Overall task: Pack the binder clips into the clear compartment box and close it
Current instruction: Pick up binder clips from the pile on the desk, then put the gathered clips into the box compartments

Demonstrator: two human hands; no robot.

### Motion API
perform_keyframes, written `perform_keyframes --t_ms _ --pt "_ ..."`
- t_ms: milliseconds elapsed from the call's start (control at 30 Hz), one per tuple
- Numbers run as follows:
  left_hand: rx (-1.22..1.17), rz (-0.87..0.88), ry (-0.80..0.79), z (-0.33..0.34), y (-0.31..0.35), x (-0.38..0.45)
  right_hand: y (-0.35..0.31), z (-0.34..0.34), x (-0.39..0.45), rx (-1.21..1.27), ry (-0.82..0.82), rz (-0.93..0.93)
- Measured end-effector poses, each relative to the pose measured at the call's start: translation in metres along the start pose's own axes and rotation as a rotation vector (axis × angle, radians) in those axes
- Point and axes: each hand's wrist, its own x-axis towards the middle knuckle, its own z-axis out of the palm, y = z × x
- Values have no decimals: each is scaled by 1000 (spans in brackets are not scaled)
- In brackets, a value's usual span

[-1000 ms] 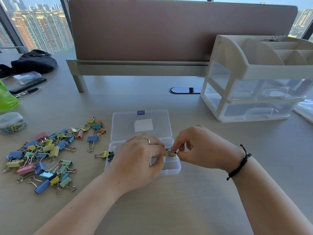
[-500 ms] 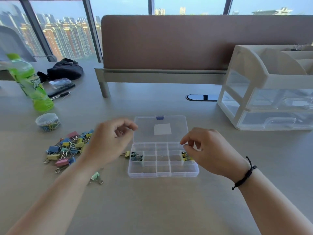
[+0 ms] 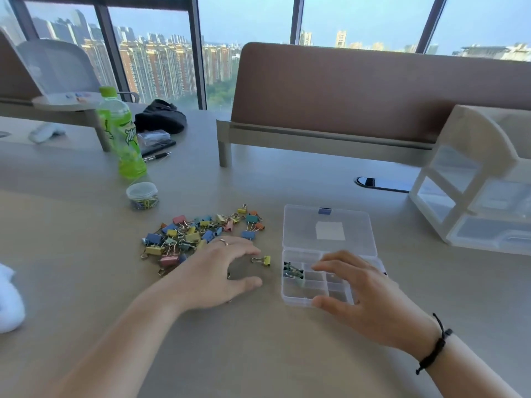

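The clear compartment box [image 3: 304, 295] lies open on the desk, its lid [image 3: 327, 229] flat behind it. A few dark green clips [image 3: 292, 270] sit in its left compartment. A pile of several coloured binder clips [image 3: 198, 232] lies to the left. One yellow clip [image 3: 265, 260] lies alone between pile and box. My left hand [image 3: 221, 271] hovers over the desk beside the pile, fingers spread toward the yellow clip, holding nothing. My right hand [image 3: 365, 294] is over the box's right side with fingers spread, thumb at the front edge.
A green bottle [image 3: 122, 136] and a small round tub of paper clips [image 3: 142, 195] stand at the back left. A white drawer organiser [image 3: 474, 179] stands at the right. A desk divider [image 3: 359, 101] runs along the back. Something white [image 3: 8, 300] lies at the left edge.
My left hand has left the box and swung left to the desk by the clip pile. My right hand has opened over the box. The view has turned left.
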Motion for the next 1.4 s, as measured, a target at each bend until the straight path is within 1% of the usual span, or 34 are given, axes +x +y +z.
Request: perform_keyframes --t_ms 100,167,233,300,333,367,433,500,567,667,767,867,1000,1067,1133,1200,1300,1367,1400 --pt "40 5 17 2 3 0 5 -3 -2 32 26 53" --pt "60 15 14 4 4 -1 2 -3 3 -12 79 66" --pt "-29 3 42 2 7 -2 -12 -2 17 -90 135 53" --pt "-187 -23 174 -1 7 0 -34 3 35 -183 114 2" --pt "-252 -39 271 -3 6 1 -44 8 45 -232 67 -21" --pt "-288 -57 368 -5 3 2 -53 14 55 -277 11 -30" --pt "-311 -126 512 -9 -5 3 -66 27 72 -340 -71 -26" --pt "-291 -220 579 -14 -14 2 -71 38 84 -368 -94 -10" --pt "-243 -309 595 -17 -20 1 -70 45 90 -373 -90 11" --pt "-176 -363 530 -16 -27 3 -69 48 94 -284 -123 -1" --pt "-113 -351 429 -13 -29 5 -75 44 95 -158 -163 -12" --pt "-225 -342 392 -17 -24 5 -80 42 93 -89 -134 -15" --pt "-485 -312 417 -22 -22 7 -87 41 86 -23 -28 -43" --pt "-543 -300 414 -23 -22 7 -90 43 82 -13 4 -59" --pt "-557 -267 375 -25 -21 5 -93 45 78 -1 16 -66" --pt "-524 -230 334 -28 -21 2 -96 46 73 20 26 -69" --pt "-354 -159 257 -37 -21 -6 -98 49 67 46 18 -84" --pt "-299 -85 153 -45 -22 -13 -99 50 64 42 -4 -90" --pt "-291 -73 67 -48 -23 -16 -99 50 63 41 -15 -92"
